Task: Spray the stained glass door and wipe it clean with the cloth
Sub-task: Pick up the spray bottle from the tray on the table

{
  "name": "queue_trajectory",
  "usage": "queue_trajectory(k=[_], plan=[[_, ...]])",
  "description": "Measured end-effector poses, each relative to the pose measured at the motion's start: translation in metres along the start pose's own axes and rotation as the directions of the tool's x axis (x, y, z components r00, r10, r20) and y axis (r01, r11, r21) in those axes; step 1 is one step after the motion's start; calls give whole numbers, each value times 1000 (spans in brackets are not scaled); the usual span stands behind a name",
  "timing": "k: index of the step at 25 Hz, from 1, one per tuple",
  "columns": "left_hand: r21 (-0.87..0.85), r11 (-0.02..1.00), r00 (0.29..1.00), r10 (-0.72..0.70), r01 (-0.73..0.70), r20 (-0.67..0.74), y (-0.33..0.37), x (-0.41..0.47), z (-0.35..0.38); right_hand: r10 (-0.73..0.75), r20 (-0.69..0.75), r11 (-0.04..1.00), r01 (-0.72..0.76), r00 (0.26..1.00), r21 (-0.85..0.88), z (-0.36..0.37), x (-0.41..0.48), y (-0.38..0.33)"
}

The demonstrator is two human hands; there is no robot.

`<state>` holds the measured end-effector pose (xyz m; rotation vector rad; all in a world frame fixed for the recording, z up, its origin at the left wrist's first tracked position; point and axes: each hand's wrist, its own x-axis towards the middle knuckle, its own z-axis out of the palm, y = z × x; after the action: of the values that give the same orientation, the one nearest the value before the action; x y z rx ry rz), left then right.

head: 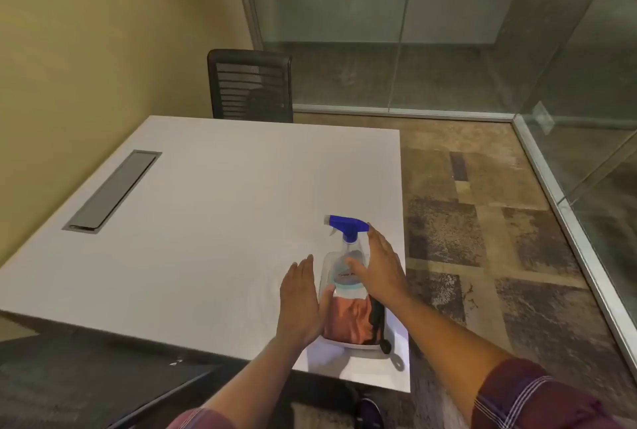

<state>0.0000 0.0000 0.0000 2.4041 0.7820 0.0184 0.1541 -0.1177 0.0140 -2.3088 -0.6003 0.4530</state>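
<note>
The left hand (299,294) is wide open and holds nothing, beside the tray (351,344) on the bench (213,215). The orange cloth (348,320) lies below the right hand (381,268), which is open around the spray bottle (346,256), maybe touching. Getting the tools comes first; next, close on the bottle

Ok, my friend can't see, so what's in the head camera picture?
Two bare hands, left hand and right hand, reach around a clear spray bottle with a blue trigger top standing in a white tray with an orange cloth on a white square table. Glass walls stand behind.
</note>
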Motion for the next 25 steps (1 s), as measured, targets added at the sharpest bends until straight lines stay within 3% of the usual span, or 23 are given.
queue_trajectory(k=[4,11,20,25], plan=[[-37,997,998,-68,69,14,3,16,-1,82,74,993,-88,994,74,-1,18,-3],[-158,987,999,-21,26,39,2,36,-6,52,62,978,-63,997,200,-22,19,-13],[-361,917,984,179,-171,-13,26,19,-48,-114,-121,891,155,986,426,-95,-45,-67],[-417,863,952,305,-285,-19,44,-28,-70,-127,-123,817,174,984,550,-124,-98,-77]])
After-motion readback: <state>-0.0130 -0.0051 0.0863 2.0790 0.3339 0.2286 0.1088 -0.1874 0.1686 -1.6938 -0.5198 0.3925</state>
